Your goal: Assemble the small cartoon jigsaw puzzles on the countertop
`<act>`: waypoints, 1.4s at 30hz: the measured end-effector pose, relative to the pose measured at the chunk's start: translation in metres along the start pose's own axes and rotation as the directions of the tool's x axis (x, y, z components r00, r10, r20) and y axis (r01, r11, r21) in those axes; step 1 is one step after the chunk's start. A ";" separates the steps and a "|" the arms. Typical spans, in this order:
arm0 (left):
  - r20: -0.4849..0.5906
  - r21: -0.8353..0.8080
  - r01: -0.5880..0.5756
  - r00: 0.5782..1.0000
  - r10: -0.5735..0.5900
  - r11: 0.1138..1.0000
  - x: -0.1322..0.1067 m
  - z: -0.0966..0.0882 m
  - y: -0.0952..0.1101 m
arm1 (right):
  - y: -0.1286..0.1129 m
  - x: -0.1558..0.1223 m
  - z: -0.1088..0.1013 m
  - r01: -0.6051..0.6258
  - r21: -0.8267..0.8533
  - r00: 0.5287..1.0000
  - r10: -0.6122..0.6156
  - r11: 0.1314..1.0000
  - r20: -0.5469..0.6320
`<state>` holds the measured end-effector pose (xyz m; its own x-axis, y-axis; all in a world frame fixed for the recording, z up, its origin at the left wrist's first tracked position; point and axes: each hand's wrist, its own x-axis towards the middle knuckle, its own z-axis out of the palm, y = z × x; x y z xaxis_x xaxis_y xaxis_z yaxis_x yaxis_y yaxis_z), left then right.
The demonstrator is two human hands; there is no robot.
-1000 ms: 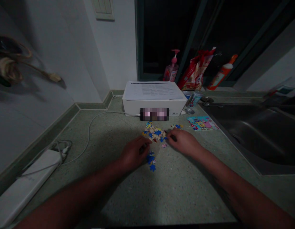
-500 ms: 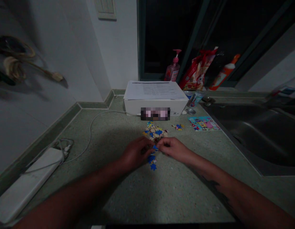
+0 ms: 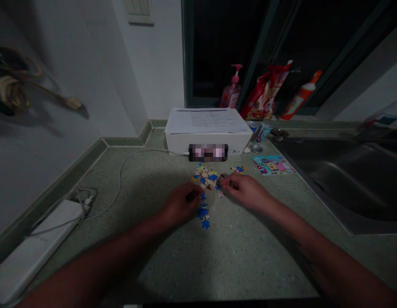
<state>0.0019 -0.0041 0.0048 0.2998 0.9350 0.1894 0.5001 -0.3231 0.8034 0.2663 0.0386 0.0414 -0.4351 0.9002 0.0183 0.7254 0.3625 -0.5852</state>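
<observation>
On the counter, a short column of joined blue jigsaw puzzle pieces runs toward me. My left hand is at its upper left, thumb and fingers closed together by the top end; whatever they pinch is hidden. My right hand is to the right of the column, its fingertips pinched on a small blue puzzle piece. A pinkish piece lies just below those fingertips. Beyond both hands spreads a heap of loose puzzle pieces, beige, blue and yellow.
A smaller cluster of pieces lies right of the heap, near a colourful picture card. Behind stands a white box with a phone against it. A sink is at right, a power strip with cable at left.
My right hand has moved right and away from me, apart from my left hand, with a blue piece at its fingertips. My left hand stays near the column's top.
</observation>
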 end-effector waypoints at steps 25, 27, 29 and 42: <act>0.236 0.138 -0.274 0.942 0.238 0.952 -0.003 0.001 0.008 | 0.006 -0.001 0.003 0.002 0.018 0.992 -0.004 1.000 0.128; 0.183 0.131 -0.237 0.960 0.212 0.963 -0.004 0.002 0.007 | 0.005 0.000 0.008 -0.026 0.151 0.989 0.004 0.988 0.145; 0.111 0.117 -0.190 0.978 0.177 0.975 -0.005 0.002 0.006 | 0.002 0.000 0.014 -0.052 0.282 0.988 0.008 0.958 0.154; -0.024 0.100 -0.296 0.954 0.300 0.950 -0.003 0.007 -0.006 | -0.009 0.002 0.047 -0.028 0.582 0.995 -0.035 0.812 0.097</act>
<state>0.0035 -0.0061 -0.0042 0.4161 0.7982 0.4357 0.4672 -0.5987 0.6506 0.2339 0.0257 0.0091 -0.5097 0.8594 -0.0400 0.2910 0.1285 -0.9480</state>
